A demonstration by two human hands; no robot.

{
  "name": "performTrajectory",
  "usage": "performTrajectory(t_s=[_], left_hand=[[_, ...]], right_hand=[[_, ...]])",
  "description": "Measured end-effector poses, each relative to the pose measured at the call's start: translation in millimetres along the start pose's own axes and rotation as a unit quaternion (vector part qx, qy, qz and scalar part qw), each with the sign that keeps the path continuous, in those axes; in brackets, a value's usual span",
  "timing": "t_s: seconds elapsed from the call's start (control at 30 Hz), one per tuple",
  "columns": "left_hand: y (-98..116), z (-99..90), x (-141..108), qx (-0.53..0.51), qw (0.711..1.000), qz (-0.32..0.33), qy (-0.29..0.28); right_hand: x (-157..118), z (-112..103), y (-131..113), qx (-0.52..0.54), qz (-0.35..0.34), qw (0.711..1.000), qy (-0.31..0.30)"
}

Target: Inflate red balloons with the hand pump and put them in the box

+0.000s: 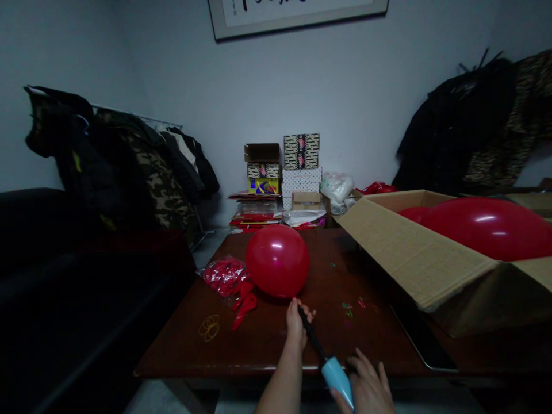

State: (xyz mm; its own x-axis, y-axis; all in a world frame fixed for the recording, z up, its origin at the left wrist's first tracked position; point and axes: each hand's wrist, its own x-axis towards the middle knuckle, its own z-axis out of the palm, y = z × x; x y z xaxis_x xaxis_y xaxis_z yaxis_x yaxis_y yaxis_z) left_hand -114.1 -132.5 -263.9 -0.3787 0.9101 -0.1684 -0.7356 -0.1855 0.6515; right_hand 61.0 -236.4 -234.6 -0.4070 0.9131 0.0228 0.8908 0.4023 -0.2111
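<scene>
A round, inflated red balloon (pixel 277 261) sits over the brown table (pixel 172 345), its lower end at the fingertips of my left hand (pixel 297 322). My left hand is closed around the balloon's neck and the black nozzle end of a pump. The hand pump (pixel 337 379) has a black shaft and a light blue body that points toward me. Against the blue body rests my right hand (pixel 366 382), its fingers spread and the thumb along the near side. Left of the balloon lies a clear bag of red balloons (pixel 225 276), with loose uninflated balloons (pixel 245 307) beside it.
Yellow rubber bands (pixel 209 328) lie at the left, small coloured bands (pixel 347 309) at the right. A cardboard box (pixel 422 264) with inflated red balloons (pixel 491 227) stands at the right, near a dark flat device (pixel 422 338). Stacked boxes (pixel 301 184) stand behind the table.
</scene>
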Motion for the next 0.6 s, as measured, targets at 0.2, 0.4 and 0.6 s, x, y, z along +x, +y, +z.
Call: performTrajectory(t_s=[0.2,0.4,0.6], left_hand=[[1,-1.7,5,-0.012,1.000,-0.009,0.003],[0,-2.9,10,-0.002,1.000,0.001,0.012],[-2,0.8,4,0.053,0.999,0.007,0.011]], right_hand=[[39,-20,-29,0.019,-0.006,0.999,0.041],[52,-16,-35,0.023,-0.006,0.998,0.059],[28,1,-21,0.031,0.001,0.999,0.043]])
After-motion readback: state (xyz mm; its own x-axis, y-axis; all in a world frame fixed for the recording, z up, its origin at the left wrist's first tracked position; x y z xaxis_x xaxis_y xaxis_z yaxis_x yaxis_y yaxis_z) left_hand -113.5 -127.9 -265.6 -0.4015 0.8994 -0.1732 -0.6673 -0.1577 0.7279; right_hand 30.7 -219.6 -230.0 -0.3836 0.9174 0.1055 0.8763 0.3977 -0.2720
